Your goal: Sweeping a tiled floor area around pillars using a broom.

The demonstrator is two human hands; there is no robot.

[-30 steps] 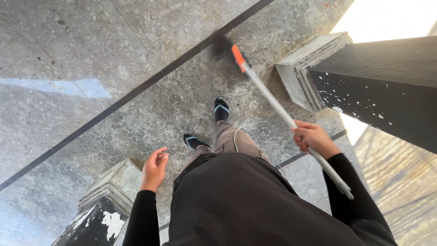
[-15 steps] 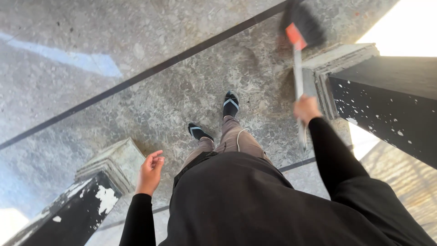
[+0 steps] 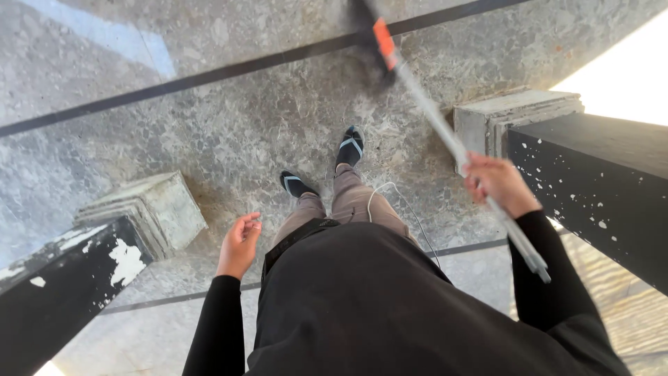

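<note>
My right hand [image 3: 497, 184] grips the pale metal handle of a broom [image 3: 445, 132]. The handle runs up and to the left to an orange collar and a dark, blurred brush head [image 3: 369, 35] over the grey stone floor [image 3: 229, 125]. My left hand [image 3: 240, 240] hangs at my side with fingers loosely curled, holding nothing, close to the stepped base of the left pillar. My two feet in dark sandals [image 3: 351, 146] stand on the floor between the pillars. A thin white cord [image 3: 400, 198] hangs down over my trousers.
A black pillar with chipped paint [image 3: 56, 292] rises at the lower left on a grey stepped base [image 3: 149, 209]. A second black pillar [image 3: 598, 181] with its base [image 3: 508, 115] stands at the right. Dark inlaid stripes [image 3: 209, 69] cross the floor.
The broom head has swung from far right toward the top middle, and the handle now slants down to the right. My right hand has dropped lower. The left hand barely moved.
</note>
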